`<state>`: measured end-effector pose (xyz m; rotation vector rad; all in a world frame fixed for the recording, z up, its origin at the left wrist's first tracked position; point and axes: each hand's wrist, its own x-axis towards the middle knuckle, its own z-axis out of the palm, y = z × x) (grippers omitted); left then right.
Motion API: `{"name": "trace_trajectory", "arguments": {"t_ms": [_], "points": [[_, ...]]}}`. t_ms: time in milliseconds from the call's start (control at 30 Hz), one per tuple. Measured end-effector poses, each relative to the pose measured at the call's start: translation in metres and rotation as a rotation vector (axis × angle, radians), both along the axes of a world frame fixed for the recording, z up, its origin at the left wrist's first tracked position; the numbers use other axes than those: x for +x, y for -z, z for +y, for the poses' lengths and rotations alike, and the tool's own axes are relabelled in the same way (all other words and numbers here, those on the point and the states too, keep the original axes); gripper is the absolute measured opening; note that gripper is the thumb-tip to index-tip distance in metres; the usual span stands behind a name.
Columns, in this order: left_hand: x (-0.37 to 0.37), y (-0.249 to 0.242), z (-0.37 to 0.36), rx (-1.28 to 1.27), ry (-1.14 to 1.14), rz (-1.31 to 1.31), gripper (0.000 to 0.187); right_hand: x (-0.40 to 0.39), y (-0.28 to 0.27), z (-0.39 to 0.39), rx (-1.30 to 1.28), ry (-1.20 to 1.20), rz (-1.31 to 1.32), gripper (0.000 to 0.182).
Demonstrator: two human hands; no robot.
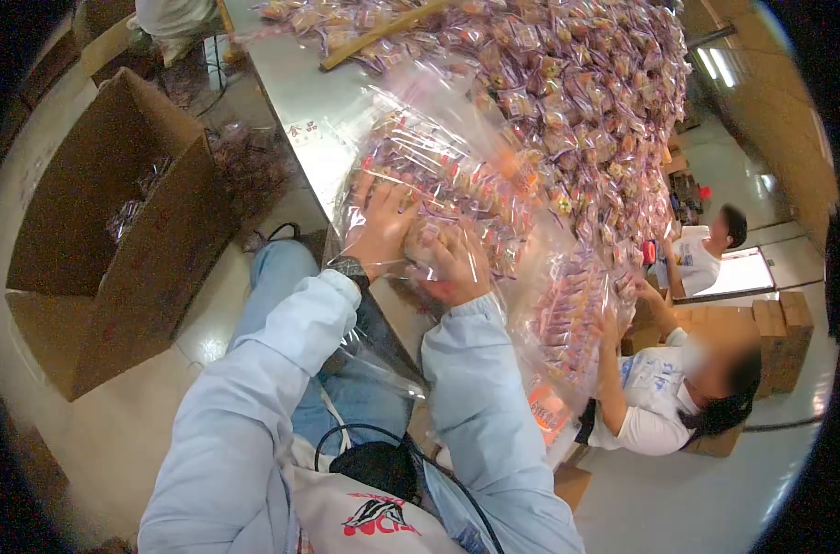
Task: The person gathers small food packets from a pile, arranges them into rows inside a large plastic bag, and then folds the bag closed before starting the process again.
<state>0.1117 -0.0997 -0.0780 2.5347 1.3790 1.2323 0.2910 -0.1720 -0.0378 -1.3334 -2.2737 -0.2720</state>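
A large clear plastic bag [420, 88] lies on the table edge in front of me, filled with small wrapped snack packets [448, 185] in purple, orange and red wrappers. My left hand [383, 226] rests on the packets at the near left, fingers stretched out and a dark watch on the wrist. Close beside it, my right hand [455, 263] has its fingers curled over packets at the bag's near side. Shiny film overlaps both hands, and a loose flap of it hangs toward my lap.
A big heap of the same packets [568, 102] covers the table's far side, with a wooden stick [383, 35] across it. On the left stands an open cardboard box [115, 212]. To the right, a co-worker [660, 388] handles another filled bag [568, 314]; another person [702, 258] is beyond.
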Motion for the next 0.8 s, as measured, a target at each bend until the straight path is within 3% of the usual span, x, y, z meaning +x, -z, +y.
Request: {"name": "trace_trajectory", "arguments": {"t_ms": [167,300,467,533,633,700,767,800], "points": [[0.003,0.004,0.003,0.032,0.011,-0.069,0.030,0.010,0.027,0.008,0.128,0.103,-0.099,0.038],[0.001,0.009,0.009,0.090,0.021,-0.042,0.040,0.000,0.017,0.014,0.171,0.170,-0.045,0.033],[0.008,0.012,0.011,0.073,0.002,-0.104,0.037,0.003,0.018,0.027,0.252,0.204,-0.150,0.029],[0.007,0.006,0.010,0.075,-0.016,-0.098,0.038,-0.006,0.014,0.022,0.184,0.306,0.136,0.033],[0.007,0.004,0.007,0.089,-0.023,-0.091,0.041,-0.004,0.008,0.025,-0.160,0.393,0.521,0.056],[0.006,0.002,0.008,0.093,-0.005,-0.092,0.046,-0.002,0.000,0.025,-0.120,0.321,0.414,0.061],[0.005,0.002,0.008,0.107,-0.012,-0.087,0.045,-0.007,-0.008,0.019,0.250,0.134,-0.042,0.050],[0.005,0.002,0.008,0.113,-0.017,-0.083,0.045,-0.009,-0.012,0.018,0.238,0.124,-0.049,0.049]]}}
